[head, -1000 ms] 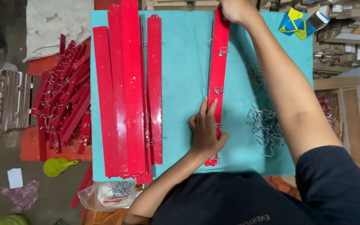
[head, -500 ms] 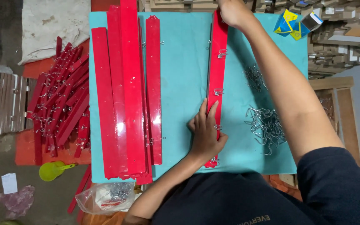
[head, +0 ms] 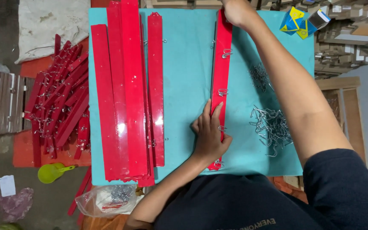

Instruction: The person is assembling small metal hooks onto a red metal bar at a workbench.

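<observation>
A long red strip (head: pixel 221 68) with small metal hooks clipped along its edge lies lengthwise on the turquoise table (head: pixel 188 76). My left hand (head: pixel 209 134) rests flat on the strip's near part, fingers spread, pressing it down. My right hand (head: pixel 237 12) reaches across to the strip's far end and grips it there. A loose pile of silver metal hooks (head: pixel 271 125) lies on the table just right of the strip, under my right forearm. A smaller scatter of hooks (head: pixel 258 76) sits farther up.
Several flat red strips (head: pixel 126 89) lie stacked on the table's left half. A heap of finished red strips with hooks (head: pixel 58 98) lies on the floor at left, with a green scoop (head: pixel 52 172) and a plastic bag of hooks (head: pixel 107 199) nearer. Wooden pieces (head: pixel 346 34) are stacked at right.
Barely anything has shifted: both hands stay on the red strip, left hand pressing near, right hand at the far end. The view drifted slightly.
</observation>
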